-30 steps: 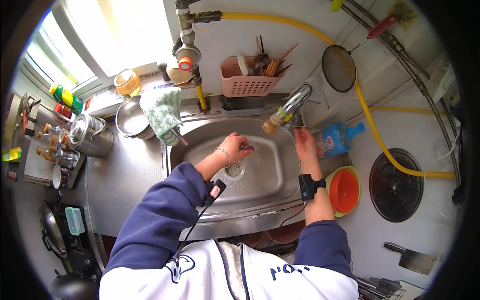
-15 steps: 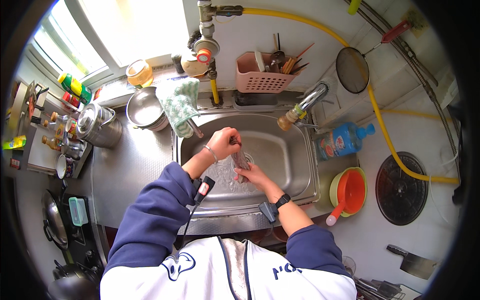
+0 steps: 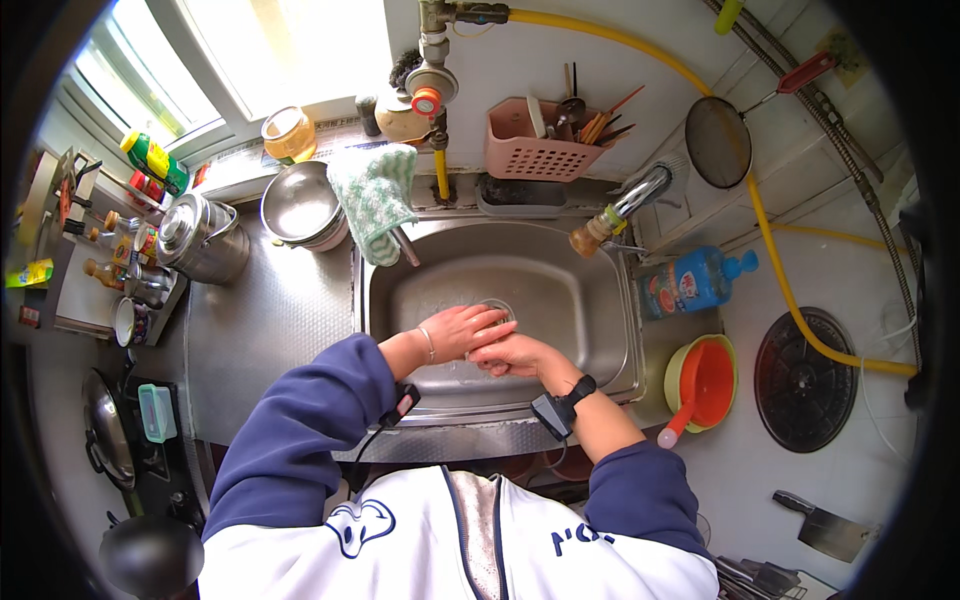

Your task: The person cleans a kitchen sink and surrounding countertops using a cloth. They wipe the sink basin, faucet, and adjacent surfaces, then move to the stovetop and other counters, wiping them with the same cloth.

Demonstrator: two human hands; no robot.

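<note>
My left hand (image 3: 463,331), a bracelet at its wrist, lies palm down over the drain of the steel sink (image 3: 610,310), its fingers together and curved downward. My right hand (image 3: 510,353), curled, meets it from the right, just beneath its fingers. Whatever the hands hold is hidden between them. The tap (image 3: 625,205) with a brass fitting at its spout is above the basin's back right. A green-and-white cloth (image 3: 370,195) hangs over a rod at the back left of the sink.
Left are stacked steel bowls (image 3: 298,200), a lidded pot (image 3: 205,250) and a condiment rack (image 3: 70,315). Right are a blue bottle (image 3: 690,282) and orange-and-green basins (image 3: 715,385). A pink utensil holder (image 3: 535,145), strainer (image 3: 718,142) and cleaver (image 3: 835,525) are on the walls and ledges around.
My right hand has moved from beside the tap into the basin. Both hands are lower and together; the long greyish thing they held half a second ago is now hidden.
</note>
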